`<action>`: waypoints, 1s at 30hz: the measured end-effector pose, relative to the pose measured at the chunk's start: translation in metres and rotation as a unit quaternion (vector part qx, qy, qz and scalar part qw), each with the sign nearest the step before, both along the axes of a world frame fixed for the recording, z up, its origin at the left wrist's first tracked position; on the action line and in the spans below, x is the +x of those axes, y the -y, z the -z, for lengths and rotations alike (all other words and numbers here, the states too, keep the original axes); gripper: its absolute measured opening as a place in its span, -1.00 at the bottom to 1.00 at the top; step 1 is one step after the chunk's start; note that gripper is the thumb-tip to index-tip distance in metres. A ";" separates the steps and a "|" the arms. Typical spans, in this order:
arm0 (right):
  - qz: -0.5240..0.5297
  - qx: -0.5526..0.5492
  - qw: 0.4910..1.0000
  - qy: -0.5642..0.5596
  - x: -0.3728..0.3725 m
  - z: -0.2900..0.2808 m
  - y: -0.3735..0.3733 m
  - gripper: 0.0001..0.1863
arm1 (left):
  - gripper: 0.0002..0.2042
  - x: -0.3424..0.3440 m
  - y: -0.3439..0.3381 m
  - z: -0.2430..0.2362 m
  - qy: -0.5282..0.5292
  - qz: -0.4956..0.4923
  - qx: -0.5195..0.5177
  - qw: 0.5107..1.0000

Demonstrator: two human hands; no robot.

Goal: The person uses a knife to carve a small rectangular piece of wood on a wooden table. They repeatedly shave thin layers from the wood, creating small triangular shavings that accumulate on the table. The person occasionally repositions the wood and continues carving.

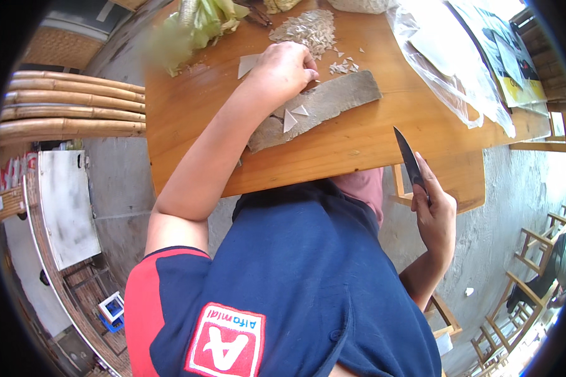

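My right hand (435,213) grips a dark-bladed knife (409,157), point upward, beyond the table's near edge. My left hand (286,66) is over the table with fingers curled down beside a worn, grey-brown board (339,97). What its fingertips hold, if anything, is hidden. White triangular pieces (290,120) lie on the board's left part. Past my left hand is a heap of small, pale, cut pieces (307,30), with a smaller cluster (344,66) closer to the board. A flat pale piece (248,64) shows next to my left wrist.
Leafy greens (204,24) lie at the far left of the wooden table (415,103). A clear plastic bag (443,69) and a printed sheet (500,53) cover its right side. Bamboo poles (72,107) are at the left, wooden chairs (528,295) at the right.
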State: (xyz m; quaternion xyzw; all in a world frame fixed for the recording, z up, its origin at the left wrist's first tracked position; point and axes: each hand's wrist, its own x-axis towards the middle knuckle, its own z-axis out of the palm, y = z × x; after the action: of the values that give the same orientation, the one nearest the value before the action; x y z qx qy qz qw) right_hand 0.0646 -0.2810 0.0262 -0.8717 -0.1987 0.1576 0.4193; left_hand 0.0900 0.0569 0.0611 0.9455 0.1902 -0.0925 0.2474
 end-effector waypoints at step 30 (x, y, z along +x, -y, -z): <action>-0.009 -0.002 1.000 0.013 -0.008 0.016 0.009 -0.35 | -0.82 -0.008 -0.015 0.008 0.032 0.027 0.021 0.999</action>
State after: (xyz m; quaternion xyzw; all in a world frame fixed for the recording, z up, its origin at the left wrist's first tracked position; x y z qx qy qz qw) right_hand 0.0563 -0.2900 0.0103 -0.8726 -0.2119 0.1507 0.4134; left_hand 0.0817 0.0723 0.0532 0.9579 0.1581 -0.0646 0.2309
